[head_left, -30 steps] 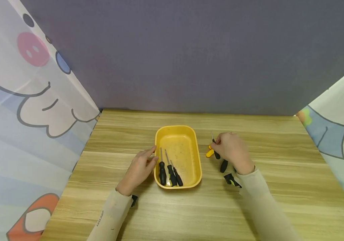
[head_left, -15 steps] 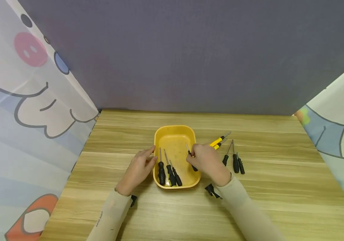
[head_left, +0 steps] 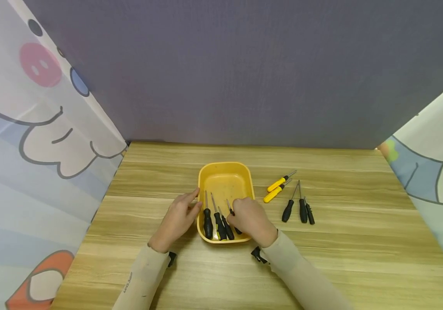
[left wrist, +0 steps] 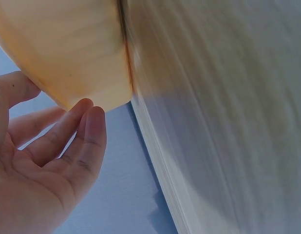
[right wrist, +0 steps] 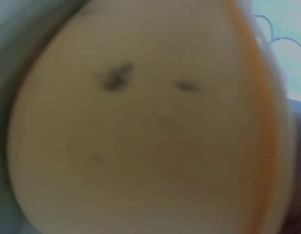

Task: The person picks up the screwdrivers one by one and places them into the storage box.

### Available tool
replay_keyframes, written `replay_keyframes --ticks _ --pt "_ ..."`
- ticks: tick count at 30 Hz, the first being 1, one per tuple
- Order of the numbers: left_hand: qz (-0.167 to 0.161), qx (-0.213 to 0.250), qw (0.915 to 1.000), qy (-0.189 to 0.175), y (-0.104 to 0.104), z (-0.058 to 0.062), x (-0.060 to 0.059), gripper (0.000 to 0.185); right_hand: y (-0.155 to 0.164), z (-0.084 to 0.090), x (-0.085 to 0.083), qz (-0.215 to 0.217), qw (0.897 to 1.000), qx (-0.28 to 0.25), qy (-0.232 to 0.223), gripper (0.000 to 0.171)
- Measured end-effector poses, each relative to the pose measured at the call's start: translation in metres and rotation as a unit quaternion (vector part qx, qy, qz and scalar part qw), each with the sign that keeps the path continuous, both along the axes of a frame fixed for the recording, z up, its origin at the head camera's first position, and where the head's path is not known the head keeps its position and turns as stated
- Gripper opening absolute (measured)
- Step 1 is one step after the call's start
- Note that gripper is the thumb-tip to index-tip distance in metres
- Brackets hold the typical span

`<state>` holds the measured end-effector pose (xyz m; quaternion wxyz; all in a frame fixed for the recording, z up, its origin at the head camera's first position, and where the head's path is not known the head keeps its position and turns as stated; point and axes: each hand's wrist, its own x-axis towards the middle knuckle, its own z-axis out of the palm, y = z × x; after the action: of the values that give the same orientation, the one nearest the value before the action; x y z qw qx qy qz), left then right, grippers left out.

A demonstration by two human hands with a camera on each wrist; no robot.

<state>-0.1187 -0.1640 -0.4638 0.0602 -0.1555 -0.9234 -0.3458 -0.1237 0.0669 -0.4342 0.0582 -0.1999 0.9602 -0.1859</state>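
Observation:
A yellow plastic tray (head_left: 225,165) stands on the wooden table. My left hand (head_left: 178,219) rests at its left side; in the left wrist view, the fingers (left wrist: 94,129) lie loosely extended with their tips at the tray's outer wall (left wrist: 77,58). Inside the tray, my right hand (head_left: 253,218) pinches a small black screwdriver (head_left: 230,208), shaft pointing away from me. To its left lie three screwdrivers with dark handles: a thick black one (head_left: 208,224), a black-and-yellow one (head_left: 220,228) and a smaller black one (head_left: 227,230). The right wrist view holds only the blurred tray wall (right wrist: 141,126).
Right of the tray lie two yellow-handled screwdrivers (head_left: 277,184) and three black-handled ones (head_left: 303,211). A grey panel (head_left: 252,86) rises behind the table (head_left: 353,241). Cartoon-printed cloths (head_left: 66,215) hang at both sides.
My right hand has picked up the small black screwdriver beside the yellow ones and carried it left into the tray, alongside the other three. The left hand has stayed at the tray's side.

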Motion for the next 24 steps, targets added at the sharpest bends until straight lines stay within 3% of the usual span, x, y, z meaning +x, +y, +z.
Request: replay_keyframes --ticks 16,24 --pt "0.003 -0.006 1.0 -0.001 0.0 0.001 0.0 0.046 -0.005 -0.006 0.007 0.002 1.0 0.008 0.004 0.034" --pt "0.003 -0.001 0.9999 0.01 0.001 -0.001 0.0 0.046 -0.001 0.006 0.01 0.01 1.0 0.004 0.003 0.035"
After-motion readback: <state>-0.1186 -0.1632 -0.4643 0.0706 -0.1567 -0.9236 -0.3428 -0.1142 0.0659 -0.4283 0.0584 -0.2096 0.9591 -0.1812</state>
